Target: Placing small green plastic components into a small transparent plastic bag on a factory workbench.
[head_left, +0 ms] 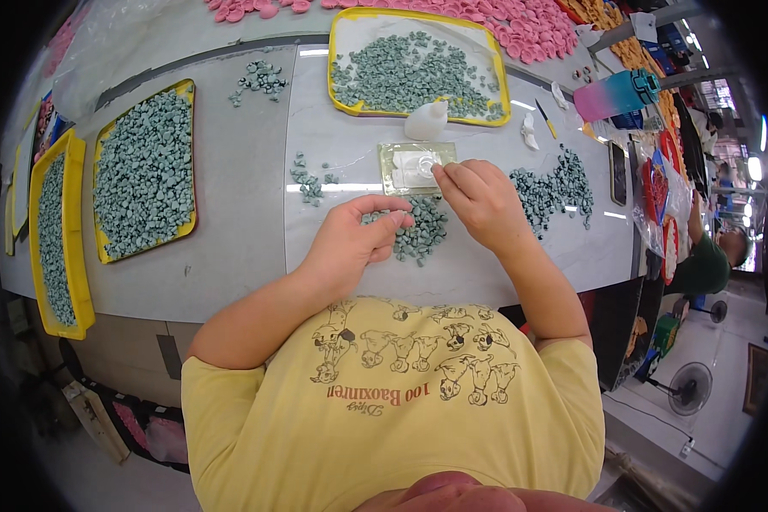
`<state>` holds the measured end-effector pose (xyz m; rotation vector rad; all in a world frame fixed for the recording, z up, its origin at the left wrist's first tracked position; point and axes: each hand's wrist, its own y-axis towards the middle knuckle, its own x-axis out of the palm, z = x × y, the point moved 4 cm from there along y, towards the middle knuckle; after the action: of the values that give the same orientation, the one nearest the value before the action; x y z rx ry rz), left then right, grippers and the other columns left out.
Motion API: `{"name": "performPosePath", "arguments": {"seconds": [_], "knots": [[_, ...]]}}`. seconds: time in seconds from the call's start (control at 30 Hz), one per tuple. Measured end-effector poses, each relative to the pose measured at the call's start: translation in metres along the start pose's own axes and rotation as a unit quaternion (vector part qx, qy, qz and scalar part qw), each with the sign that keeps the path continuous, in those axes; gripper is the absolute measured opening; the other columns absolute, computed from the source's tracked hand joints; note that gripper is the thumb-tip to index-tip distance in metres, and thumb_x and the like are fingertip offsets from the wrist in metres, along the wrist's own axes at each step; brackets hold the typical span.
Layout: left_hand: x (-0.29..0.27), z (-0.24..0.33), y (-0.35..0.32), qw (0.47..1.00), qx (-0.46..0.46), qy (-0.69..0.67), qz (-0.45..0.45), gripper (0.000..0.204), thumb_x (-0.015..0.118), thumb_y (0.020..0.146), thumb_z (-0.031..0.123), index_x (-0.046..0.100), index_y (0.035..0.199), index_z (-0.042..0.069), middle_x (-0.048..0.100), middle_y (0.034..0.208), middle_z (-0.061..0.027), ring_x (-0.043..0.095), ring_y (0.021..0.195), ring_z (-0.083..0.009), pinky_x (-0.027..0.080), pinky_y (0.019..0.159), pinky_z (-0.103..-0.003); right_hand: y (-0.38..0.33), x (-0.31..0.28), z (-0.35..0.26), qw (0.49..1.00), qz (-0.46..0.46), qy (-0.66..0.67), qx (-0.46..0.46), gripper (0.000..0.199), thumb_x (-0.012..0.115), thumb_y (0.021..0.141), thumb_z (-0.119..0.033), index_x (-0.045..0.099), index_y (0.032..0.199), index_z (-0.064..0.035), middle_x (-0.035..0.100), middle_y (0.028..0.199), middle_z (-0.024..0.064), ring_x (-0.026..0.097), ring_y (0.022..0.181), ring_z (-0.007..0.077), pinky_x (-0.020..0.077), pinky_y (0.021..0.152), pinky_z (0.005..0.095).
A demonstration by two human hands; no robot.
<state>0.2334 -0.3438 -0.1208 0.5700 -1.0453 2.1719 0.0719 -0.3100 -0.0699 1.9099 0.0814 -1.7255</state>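
My left hand (350, 235) is closed in a pinch, thumb and forefinger together above a loose pile of small grey-green pieces (422, 235). What sits between its fingertips is too small to make out. My right hand (486, 205) also pinches, its fingertips at the right edge of a clear, flat block (387, 175) with white material (411, 164) on it. Whatever these fingers hold is hidden. Just behind the block stands a white squeeze bottle (427, 122) with a short nozzle.
Yellow trays of grey-green pieces stand behind (505, 85) and at left (102, 243), with a deeper yellow bin (78, 290) beyond. More pieces (559, 192) lie at right, near a phone (618, 173), a yellow-handled tool (548, 121) and a pink-blue bottle (610, 96). Pink pieces (520, 30) are heaped at the back.
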Motion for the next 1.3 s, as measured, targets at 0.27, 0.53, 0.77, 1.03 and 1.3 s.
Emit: {"name": "performPosePath", "arguments": {"seconds": [0.27,0.53,0.77,1.03,1.3], "knots": [[0.005,0.024,-0.006,0.996,0.055,-0.061,0.032,0.022,0.054,0.088,0.011,0.054,0.104,-0.004,0.050,0.081,-0.0028,0.035,0.056,-0.0046,0.032,0.049,-0.020,0.019,-0.022,0.008,0.983,0.081,0.132,0.096,0.024,0.066,0.067,0.004,0.064,0.090,-0.0011,0.061,0.082,0.0077,0.059,0.070,0.0206,0.0481,0.058,0.0287],[0.055,0.056,-0.049,0.996,0.063,-0.059,0.000,0.025,0.051,0.090,0.010,0.053,0.108,-0.006,0.048,0.080,-0.0014,0.036,0.056,-0.0048,0.032,0.050,-0.020,0.029,-0.099,-0.002,0.925,0.172,0.241,0.240,0.016,0.067,0.069,0.005,0.066,0.084,-0.0019,0.063,0.077,0.0069,0.059,0.063,0.0126,0.0470,0.052,0.0215],[0.086,0.054,-0.062,0.995,0.078,-0.054,0.007,0.028,0.053,0.089,0.009,0.050,0.114,-0.003,0.051,0.084,-0.0033,0.037,0.059,-0.0053,0.032,0.049,-0.019,0.011,-0.124,-0.001,0.909,0.176,0.267,0.266,0.016,0.066,0.071,0.004,0.066,0.085,-0.0024,0.063,0.077,0.0063,0.058,0.062,0.0113,0.0464,0.053,0.0213],[0.082,0.055,-0.055,0.996,0.076,-0.055,-0.003,0.015,0.054,0.089,0.011,0.048,0.098,0.001,0.055,0.087,-0.0071,0.036,0.056,-0.0038,0.031,0.048,-0.019,0.010,-0.116,0.002,0.905,0.169,0.282,0.270,0.016,0.065,0.071,0.005,0.066,0.085,-0.0022,0.063,0.077,0.0065,0.058,0.062,0.0112,0.0456,0.053,0.0211],[0.071,0.049,-0.055,0.996,0.050,-0.064,-0.031,0.017,0.055,0.089,0.013,0.053,0.100,0.001,0.054,0.086,-0.0044,0.036,0.055,-0.0039,0.030,0.048,-0.020,0.017,-0.105,-0.008,0.909,0.162,0.282,0.261,0.016,0.066,0.070,0.004,0.067,0.085,-0.0024,0.063,0.076,0.0060,0.057,0.061,0.0106,0.0454,0.053,0.0210]]}}
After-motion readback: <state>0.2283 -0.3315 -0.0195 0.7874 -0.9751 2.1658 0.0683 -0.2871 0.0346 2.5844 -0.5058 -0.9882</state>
